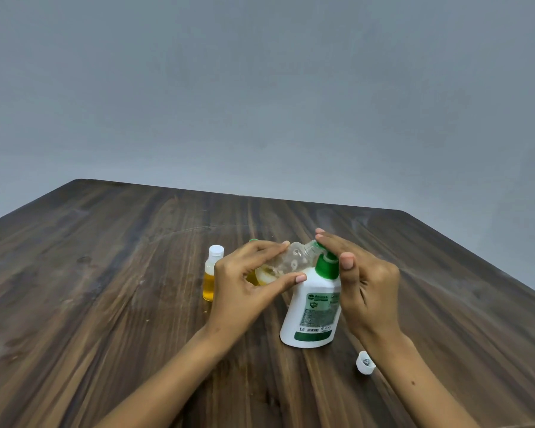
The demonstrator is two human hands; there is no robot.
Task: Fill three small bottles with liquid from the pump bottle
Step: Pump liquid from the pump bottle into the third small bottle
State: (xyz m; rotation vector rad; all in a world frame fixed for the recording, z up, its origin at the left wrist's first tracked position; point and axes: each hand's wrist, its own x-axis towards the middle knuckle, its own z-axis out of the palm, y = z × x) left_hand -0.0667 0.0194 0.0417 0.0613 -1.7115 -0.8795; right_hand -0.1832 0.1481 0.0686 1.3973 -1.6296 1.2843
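The small clear bottle (pixel 286 263) is held tilted, almost on its side, its open mouth up against the green spout of the pump bottle (pixel 314 304) so that whatever the pump gives goes straight in. A little yellow liquid has pooled at its lower end, so by my judgement this fill is only just begun. The left hand (pixel 244 285) pinches it, thumb beneath and fingers over the top, a grip clamped on the bottle's body that leaves the neck free for the spout. The right hand (pixel 357 282) lies over the pump head with straight fingers pressing down, thumb upright beside the green collar; its grip is apart, closed round nothing. The white pump bottle stands on the table (pixel 105 273) near the middle, leaning slightly under the hands.

To the left, just beyond the left hand, a capped small bottle (pixel 212 274) stands upright, partly full of yellow liquid, apparently already done and set aside. A bit of green shows behind the left fingers; I cannot tell what it is. Near and to the right, a loose white cap (pixel 365 362) lies beside the right forearm, probably the held bottle's own, within reach for closing.
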